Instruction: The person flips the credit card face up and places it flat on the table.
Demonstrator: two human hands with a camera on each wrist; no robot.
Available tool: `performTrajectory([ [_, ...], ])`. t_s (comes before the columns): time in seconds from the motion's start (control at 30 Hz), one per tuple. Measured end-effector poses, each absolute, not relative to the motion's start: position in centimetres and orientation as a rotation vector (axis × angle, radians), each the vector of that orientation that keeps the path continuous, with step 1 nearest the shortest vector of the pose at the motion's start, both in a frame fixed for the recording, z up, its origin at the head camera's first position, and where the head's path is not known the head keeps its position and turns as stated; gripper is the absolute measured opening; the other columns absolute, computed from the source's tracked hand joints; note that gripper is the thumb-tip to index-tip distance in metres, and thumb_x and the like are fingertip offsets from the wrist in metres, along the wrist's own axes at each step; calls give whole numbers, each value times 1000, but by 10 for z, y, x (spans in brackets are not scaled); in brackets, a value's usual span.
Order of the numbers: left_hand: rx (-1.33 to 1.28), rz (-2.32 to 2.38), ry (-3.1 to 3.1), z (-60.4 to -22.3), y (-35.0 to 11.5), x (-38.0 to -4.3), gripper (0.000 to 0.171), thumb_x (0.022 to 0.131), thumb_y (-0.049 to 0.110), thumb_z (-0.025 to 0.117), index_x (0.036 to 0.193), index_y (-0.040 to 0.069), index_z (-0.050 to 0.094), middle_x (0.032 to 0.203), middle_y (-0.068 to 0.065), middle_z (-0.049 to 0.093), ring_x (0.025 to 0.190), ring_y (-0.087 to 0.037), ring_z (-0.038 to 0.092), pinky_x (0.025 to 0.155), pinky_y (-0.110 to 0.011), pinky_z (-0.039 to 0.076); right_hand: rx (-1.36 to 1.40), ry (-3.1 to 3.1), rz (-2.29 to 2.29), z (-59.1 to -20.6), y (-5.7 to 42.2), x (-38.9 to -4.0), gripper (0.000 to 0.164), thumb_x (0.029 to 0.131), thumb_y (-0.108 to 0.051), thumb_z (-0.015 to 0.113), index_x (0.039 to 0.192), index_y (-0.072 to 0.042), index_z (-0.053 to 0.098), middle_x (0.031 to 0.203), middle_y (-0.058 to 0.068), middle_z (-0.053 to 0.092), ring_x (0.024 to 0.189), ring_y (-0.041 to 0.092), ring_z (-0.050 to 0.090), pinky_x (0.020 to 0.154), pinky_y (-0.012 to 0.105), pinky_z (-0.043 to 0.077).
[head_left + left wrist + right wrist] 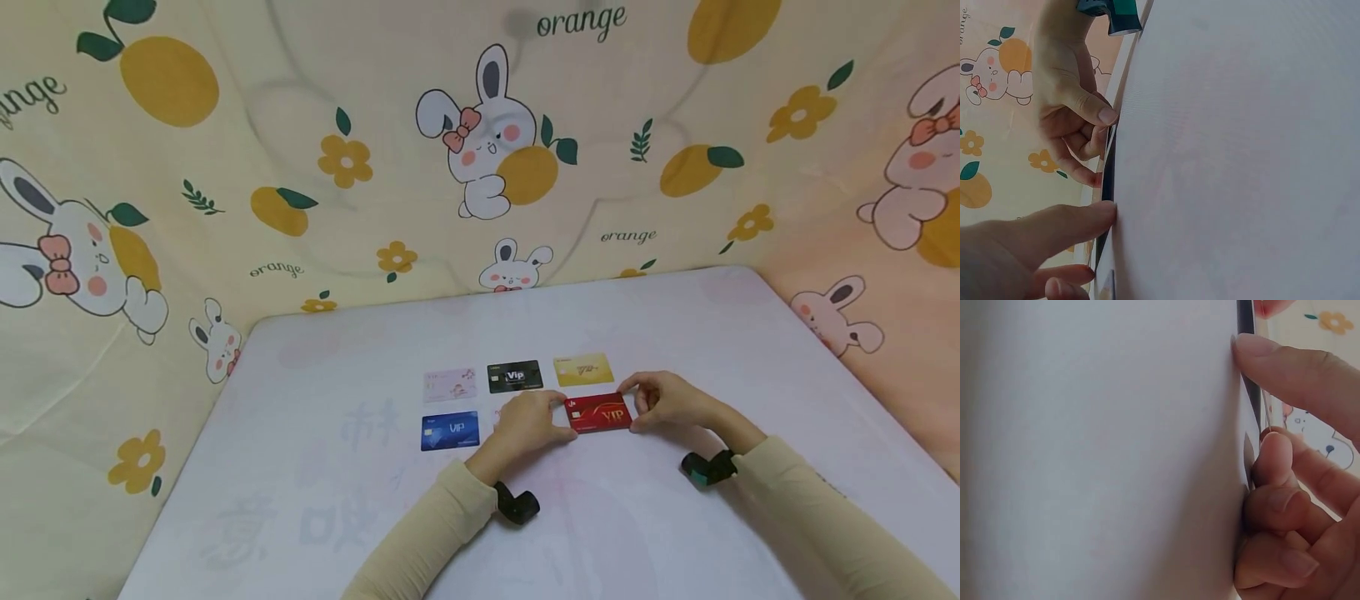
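A red VIP card (pixel 598 413) lies at the right end of the front row of cards, flat or nearly flat on the table. My left hand (pixel 527 423) grips its left end, index finger at the far corner and thumb at the near one. At the opposite end, my right hand (pixel 666 400) pinches the two right corners the same way, its other fingers curled. Both wrist views show the card edge-on as a thin dark strip (pixel 1108 178). Under my left hand, a pale card (pixel 497 414) is mostly hidden.
Behind stand out a pink card (pixel 449 384), a black VIP card (pixel 515 377) and a gold card (pixel 583 369) in a row. A blue VIP card (pixel 450 431) lies front left. The white table (pixel 300 467) meets a printed cloth backdrop (pixel 375 100).
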State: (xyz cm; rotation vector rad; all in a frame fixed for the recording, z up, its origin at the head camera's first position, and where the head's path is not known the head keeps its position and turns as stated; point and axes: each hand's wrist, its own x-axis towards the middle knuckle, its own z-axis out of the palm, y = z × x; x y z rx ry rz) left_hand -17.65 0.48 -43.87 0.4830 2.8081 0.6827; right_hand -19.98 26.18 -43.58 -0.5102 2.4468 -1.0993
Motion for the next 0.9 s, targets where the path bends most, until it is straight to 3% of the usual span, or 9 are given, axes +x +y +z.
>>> performTrajectory([
  [0.2, 488, 637, 2831, -438, 6, -175, 54, 76, 43, 78, 124, 20, 66, 115, 2, 72, 94, -15, 63, 74, -27, 48, -504, 2447, -1094, -435, 261, -199, 51, 75, -13, 80, 118, 4, 56, 74, 4, 55, 65, 6, 46, 59, 18, 40],
  [0.3, 491, 611, 2846, -436, 7, -173, 53, 76, 42, 79, 123, 21, 66, 120, 2, 71, 102, -18, 66, 74, -28, 49, -494, 2434, -1108, -435, 261, -198, 52, 76, -12, 80, 118, 5, 55, 74, 5, 55, 65, 6, 46, 59, 18, 41],
  [0.67, 487, 594, 2844, -439, 5, -168, 53, 77, 41, 77, 125, 23, 65, 122, 1, 70, 102, -19, 67, 74, -31, 50, -524, 2391, -1134, -438, 260, -197, 50, 76, -9, 79, 117, 5, 54, 76, 10, 56, 65, 6, 46, 59, 17, 42],
  [0.9, 499, 579, 2870, -436, 6, -169, 54, 77, 42, 77, 127, 23, 65, 122, -1, 70, 103, -20, 66, 75, -30, 50, -486, 2427, -1088, -436, 260, -199, 51, 75, -11, 80, 117, 3, 54, 75, 6, 55, 67, 8, 48, 60, 18, 44],
])
